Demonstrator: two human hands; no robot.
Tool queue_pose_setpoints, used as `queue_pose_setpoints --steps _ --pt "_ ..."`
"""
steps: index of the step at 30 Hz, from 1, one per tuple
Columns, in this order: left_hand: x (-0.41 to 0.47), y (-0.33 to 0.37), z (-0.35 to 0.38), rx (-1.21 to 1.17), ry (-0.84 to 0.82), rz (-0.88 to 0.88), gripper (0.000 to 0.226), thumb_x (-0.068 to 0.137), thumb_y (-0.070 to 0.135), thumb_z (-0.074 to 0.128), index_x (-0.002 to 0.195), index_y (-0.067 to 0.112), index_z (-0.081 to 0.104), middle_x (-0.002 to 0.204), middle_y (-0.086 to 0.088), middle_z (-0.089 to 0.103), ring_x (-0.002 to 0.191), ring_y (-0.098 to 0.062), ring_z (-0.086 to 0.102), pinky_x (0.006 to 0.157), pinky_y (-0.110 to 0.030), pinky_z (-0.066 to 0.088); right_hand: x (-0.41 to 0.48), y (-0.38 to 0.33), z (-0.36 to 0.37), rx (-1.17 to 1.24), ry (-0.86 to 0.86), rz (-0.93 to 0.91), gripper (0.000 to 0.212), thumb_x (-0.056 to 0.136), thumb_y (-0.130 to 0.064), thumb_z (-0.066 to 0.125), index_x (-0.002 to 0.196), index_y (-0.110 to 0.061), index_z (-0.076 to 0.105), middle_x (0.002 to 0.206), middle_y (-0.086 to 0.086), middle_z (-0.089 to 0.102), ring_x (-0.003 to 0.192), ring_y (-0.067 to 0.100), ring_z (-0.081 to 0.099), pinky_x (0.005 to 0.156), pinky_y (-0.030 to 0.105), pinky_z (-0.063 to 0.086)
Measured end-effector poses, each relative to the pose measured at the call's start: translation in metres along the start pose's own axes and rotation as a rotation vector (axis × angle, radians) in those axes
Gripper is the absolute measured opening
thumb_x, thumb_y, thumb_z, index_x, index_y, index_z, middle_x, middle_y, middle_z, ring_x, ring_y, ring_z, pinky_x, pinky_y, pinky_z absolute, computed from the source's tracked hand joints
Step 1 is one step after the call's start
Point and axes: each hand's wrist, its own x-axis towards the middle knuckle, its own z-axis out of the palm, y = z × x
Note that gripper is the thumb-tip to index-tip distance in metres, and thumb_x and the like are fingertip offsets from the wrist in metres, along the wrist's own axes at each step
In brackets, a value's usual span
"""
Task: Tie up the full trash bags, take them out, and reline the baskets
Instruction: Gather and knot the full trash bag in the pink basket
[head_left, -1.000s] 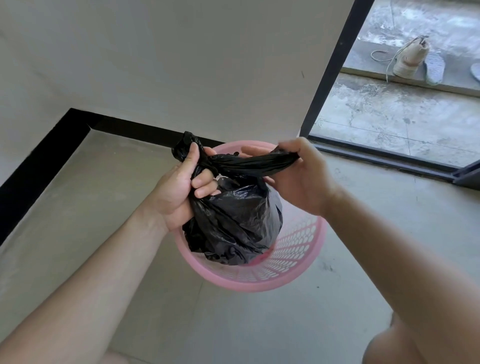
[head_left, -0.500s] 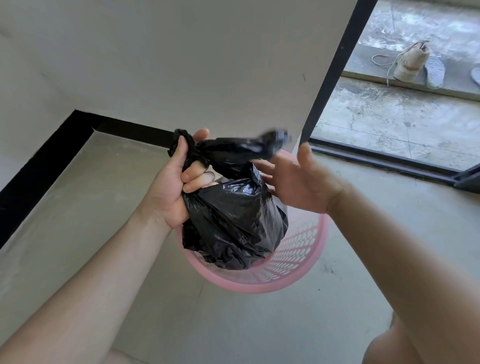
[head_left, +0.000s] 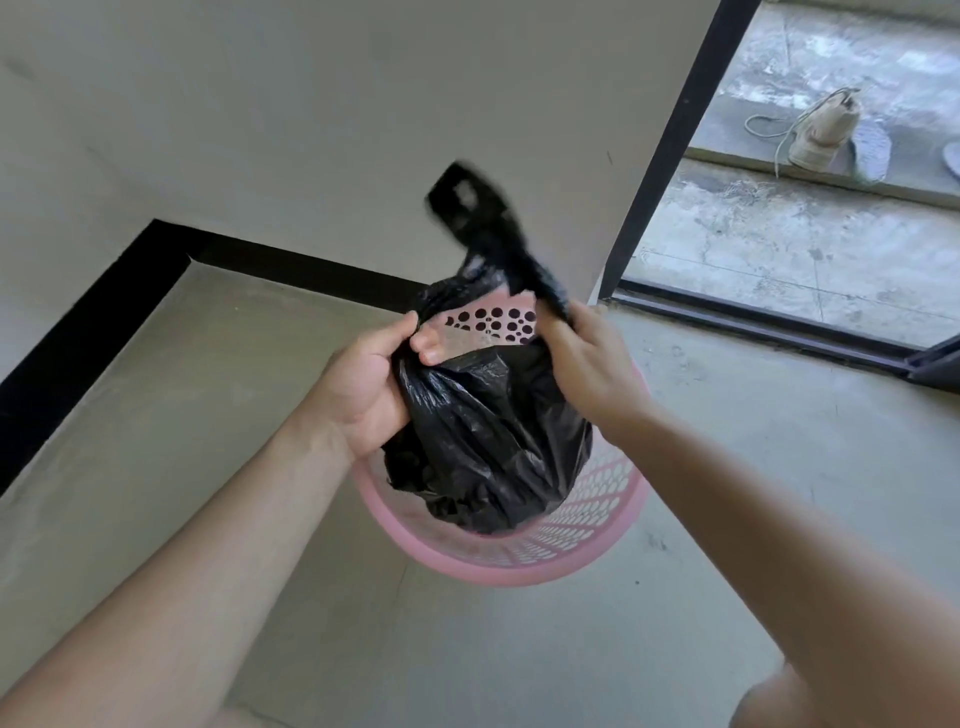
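The head view looks down on two bare forearms reaching over one pink basket (head_left: 519, 561) that stands on a grey floor (head_left: 208, 415) in a corner.

One black bag (head_left: 488, 441) hangs above the basket, its bottom dipping just inside the rim. The left hand (head_left: 369, 384) is closed around gathered plastic at the bag's left top, thumb and fingers wrapped over it. The right hand (head_left: 592, 364) pinches a long twisted tail (head_left: 498, 234) of the bag, which sticks up and back, its tip blurred by motion.

A second ago that tail lay stretched level between the two hands, pulled tight. Half a second ago the right hand had let go and hung spread beside the bag. Now it has taken the tail again and swung it upward. A gap has opened between the two gathered ends, and the basket's far wall, dotted with holes, shows through it.

This reads as the middle of knotting: the tail is likely being brought over to wrap or thread. The bag looks not yet tied, and carrying it out and relining are still to come.

Counted: one basket, one bag, two hands. Beyond a dark-framed doorway (head_left: 665, 156) on the right, one shoe (head_left: 826, 130) with loose laces lies on rough concrete, with a flat insole-like piece (head_left: 872, 150) beside it. No spare liner is in sight.
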Motion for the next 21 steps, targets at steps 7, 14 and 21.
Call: queue_pose_setpoints --steps 7,14,21 --pt "0.001 -0.011 0.013 -0.14 0.065 0.036 0.031 0.105 0.028 0.036 0.09 0.012 0.058 0.072 0.004 0.057 0.072 -0.013 0.067 0.075 -0.03 0.058 -0.013 -0.016 0.001 0.176 0.047 -0.018 0.035 0.105 -0.047 0.035 0.079 -0.027 0.05 0.065 -0.02 0.058 0.062 -0.005 0.055 0.064 0.014 0.045" --pt "-0.002 -0.011 0.014 0.02 0.079 0.015 0.022 0.092 0.002 0.038 0.074 0.015 0.037 0.06 0.001 0.024 0.052 -0.011 0.029 0.063 -0.024 0.045 -0.019 -0.004 0.019 -0.384 -0.157 -0.305 0.033 0.1 -0.035 0.031 0.081 -0.012 0.044 0.067 0.004 0.055 0.062 0.026 0.054 0.064 0.047 0.046" --pt "-0.016 -0.014 0.008 0.51 -0.182 0.045 0.008 0.087 0.008 0.066 0.082 0.014 0.065 0.061 0.008 0.045 0.058 -0.01 0.029 0.062 -0.023 0.038 -0.024 -0.006 0.014 -0.66 -0.212 -0.486 0.024 0.099 -0.03 0.042 0.081 -0.014 0.04 0.063 -0.005 0.044 0.055 0.026 0.052 0.051 0.039 0.041"
